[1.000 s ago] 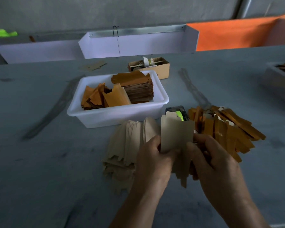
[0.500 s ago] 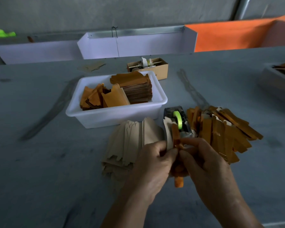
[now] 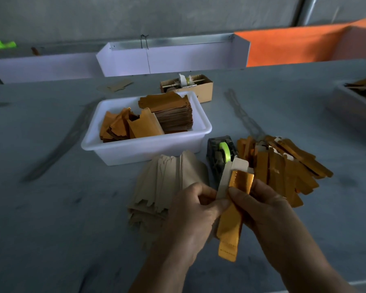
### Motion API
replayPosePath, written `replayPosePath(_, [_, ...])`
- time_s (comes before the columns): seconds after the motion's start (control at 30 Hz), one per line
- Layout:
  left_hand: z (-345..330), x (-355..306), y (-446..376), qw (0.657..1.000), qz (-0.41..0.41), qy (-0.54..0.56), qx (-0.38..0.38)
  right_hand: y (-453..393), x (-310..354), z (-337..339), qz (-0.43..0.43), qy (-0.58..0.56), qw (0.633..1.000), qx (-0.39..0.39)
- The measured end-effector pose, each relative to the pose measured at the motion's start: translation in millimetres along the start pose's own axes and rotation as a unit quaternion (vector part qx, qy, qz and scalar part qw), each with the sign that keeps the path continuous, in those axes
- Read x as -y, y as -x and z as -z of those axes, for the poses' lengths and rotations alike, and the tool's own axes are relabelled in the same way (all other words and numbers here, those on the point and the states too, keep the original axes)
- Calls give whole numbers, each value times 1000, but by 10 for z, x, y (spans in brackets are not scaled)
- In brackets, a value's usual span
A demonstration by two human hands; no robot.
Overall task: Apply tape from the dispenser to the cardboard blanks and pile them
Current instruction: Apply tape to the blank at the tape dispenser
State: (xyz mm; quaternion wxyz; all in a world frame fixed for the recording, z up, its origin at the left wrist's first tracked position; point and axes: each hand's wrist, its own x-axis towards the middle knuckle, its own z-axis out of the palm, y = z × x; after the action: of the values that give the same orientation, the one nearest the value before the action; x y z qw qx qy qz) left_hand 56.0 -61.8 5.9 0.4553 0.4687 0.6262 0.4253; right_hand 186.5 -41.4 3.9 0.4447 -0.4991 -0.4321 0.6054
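Both hands pinch one folded cardboard blank (image 3: pixel 230 218) above the near part of the grey bench (image 3: pixel 51 208): the left hand (image 3: pixel 195 216) on its pale left edge, the right hand (image 3: pixel 260 210) on its gold face. Just beyond it stands the tape dispenser (image 3: pixel 221 157), between a pale stack (image 3: pixel 167 182) on the left and a gold pile (image 3: pixel 283 166) on the right. Farther off sits a white tub (image 3: pixel 144 146) holding more blanks.

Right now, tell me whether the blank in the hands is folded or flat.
Folded. The blank is doubled lengthwise into a narrow strip, gold face outward, with its pale inner side showing at the top. The left hand and right hand pinch it.
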Motion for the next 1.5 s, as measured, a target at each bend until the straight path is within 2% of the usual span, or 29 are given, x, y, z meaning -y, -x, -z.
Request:
replayPosePath(0.2, [-156,43,46,980,-117,-101,-128,-22,-27,-54,3,0,999,-49])
replayPosePath(0.23, [-188,54,56,962,-149,-172,-149,-22,-29,-66,7,1,998,-55])
replayPosePath(0.3, [-247,37,60,892,-223,-350,-179,-14,-40,-88,10,10,998,-61])
replayPosePath(0.33, [-298,17,89,855,-248,-414,-189,-8,-41,-94,9,18,998,-61])
replayPosePath(0.4, [-410,-6,147,803,-264,-499,-190,3,-39,-96,6,28,998,-62])
replayPosePath(0.53, [-492,57,176,794,-276,-517,-163,29,-37,-65,-18,-2,999,-48])
replayPosePath(0.57, [-485,70,174,797,-285,-507,-165,31,-40,-55,-21,0,999,-42])
replayPosePath(0.6, [-459,83,159,813,-281,-485,-157,29,-47,-46,-25,4,999,-42])
replayPosePath(0.67, [-375,93,131,879,-226,-400,-128,11,-52,-12,-34,9,998,-51])
replayPosePath(0.73, [-297,44,101,973,-70,-205,-80,-22,-54,19,-35,8,998,-55])
replayPosePath(0.77, [-258,57,76,995,7,-91,-49,-38,-47,36,-30,9,998,-54])
replayPosePath(0.8, [-208,65,47,998,65,-4,-22,-52,-38,53,-25,13,998,-47])
replayPosePath(0.87, [-103,63,-4,987,131,78,40,-65,-16,75,-24,22,999,-18])
replayPosePath(0.9, [-61,57,-26,985,135,91,53,-60,-3,83,-24,23,999,-3])
replayPosePath(0.97, [-14,53,-73,983,129,126,23,-67,24,111,-3,43,999,-7])
replayPosePath(1.07, [52,20,-131,971,124,198,-54,-158,87,218,74,128,983,-111])
replayPosePath(1.13, [84,17,-165,964,121,221,-84,-258,131,301,89,181,969,-141])
replayPosePath(1.2, [70,19,-177,962,118,230,-93,-346,133,323,77,216,966,-117])
replayPosePath(1.33, [-44,-3,-171,962,113,240,-59,-466,60,260,43,258,963,-67])
replayPosePath(1.5, [-145,4,-216,959,112,257,-39,-549,-2,210,14,259,964,-60])
